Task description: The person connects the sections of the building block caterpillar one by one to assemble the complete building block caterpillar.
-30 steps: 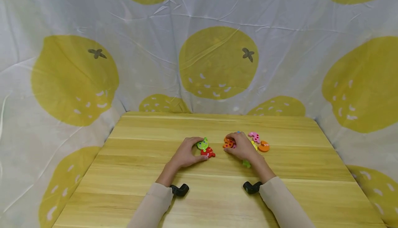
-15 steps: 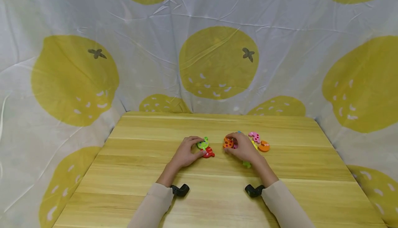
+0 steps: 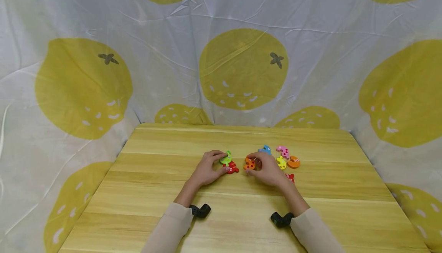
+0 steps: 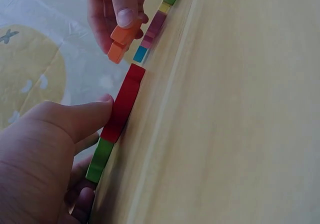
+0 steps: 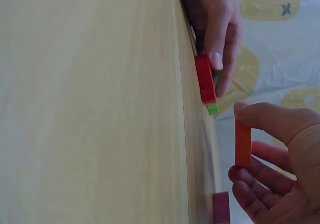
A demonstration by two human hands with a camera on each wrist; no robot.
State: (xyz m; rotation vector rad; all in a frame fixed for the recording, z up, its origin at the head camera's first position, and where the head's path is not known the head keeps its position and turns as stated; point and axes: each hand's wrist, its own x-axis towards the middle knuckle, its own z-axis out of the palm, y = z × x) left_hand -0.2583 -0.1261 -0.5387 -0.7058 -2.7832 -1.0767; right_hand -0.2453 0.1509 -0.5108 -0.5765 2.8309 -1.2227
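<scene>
My left hand (image 3: pixel 206 168) holds a green puzzle piece with a smiling face (image 3: pixel 225 160) and a red puzzle piece marked 2 (image 3: pixel 232 168), which lie joined on the table. In the left wrist view, the thumb presses the side of the red piece (image 4: pixel 125 101), while fingers sit by the green one (image 4: pixel 100 159). My right hand (image 3: pixel 270 170) pinches an orange puzzle piece with red dots (image 3: pixel 249 164) between thumb and fingers. The right wrist view shows this orange piece (image 5: pixel 243 143) raised off the wood, a small gap from the red one.
Beyond and beside the right hand lie more puzzle pieces: blue (image 3: pixel 266 149), pink (image 3: pixel 282 151), yellow (image 3: pixel 281 163), orange marked 10 (image 3: pixel 294 162) and red (image 3: pixel 291 177). The wooden table (image 3: pixel 238 222) meets a lemon-patterned curtain (image 3: pixel 165 73) at the back.
My right hand has brought the orange dotted piece left and nearer, away from the other pieces, uncovering the blue and yellow ones. My left thumb has shifted onto the red piece.
</scene>
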